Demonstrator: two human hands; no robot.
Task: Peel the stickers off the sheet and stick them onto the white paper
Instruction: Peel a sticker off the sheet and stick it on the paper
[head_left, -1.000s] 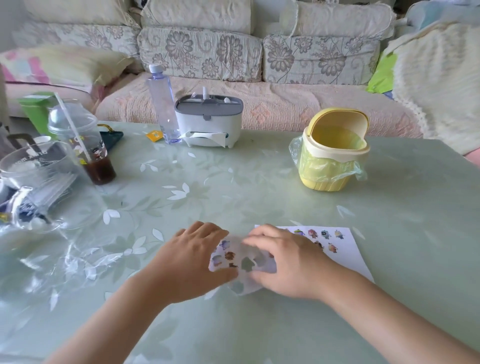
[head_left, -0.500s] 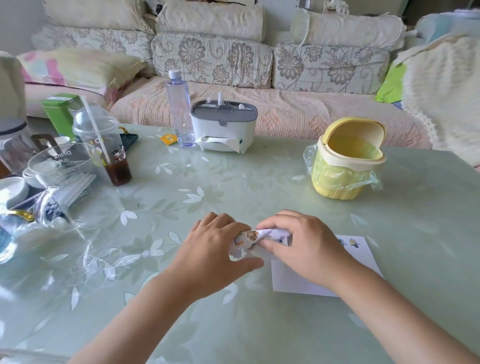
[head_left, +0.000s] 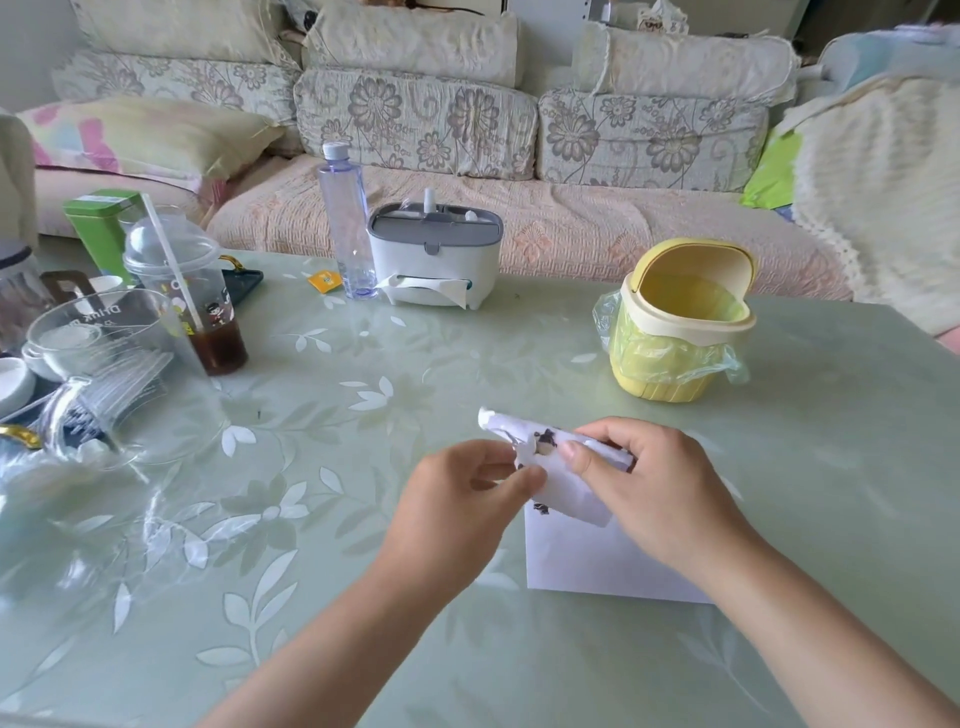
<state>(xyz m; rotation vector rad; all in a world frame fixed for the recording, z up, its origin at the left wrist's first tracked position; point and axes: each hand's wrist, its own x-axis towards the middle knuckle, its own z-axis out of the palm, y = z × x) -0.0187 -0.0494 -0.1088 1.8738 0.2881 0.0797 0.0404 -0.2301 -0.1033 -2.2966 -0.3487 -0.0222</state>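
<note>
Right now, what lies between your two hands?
The curled sticker sheet: the left hand pinches its near edge and the right hand grips its other side. The head view shows this.

Left hand (head_left: 457, 496) and right hand (head_left: 654, 483) meet, forearms converging, fingers (head_left: 574, 451) pinching the sticker sheet (head_left: 571, 493).

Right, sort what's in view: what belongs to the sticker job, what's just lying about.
Job: sticker sheet, white paper, left hand and right hand, both pinching the sheet.
Lying about: yellow bin, tissue box, water bottle, drink cup, green tin.
</note>
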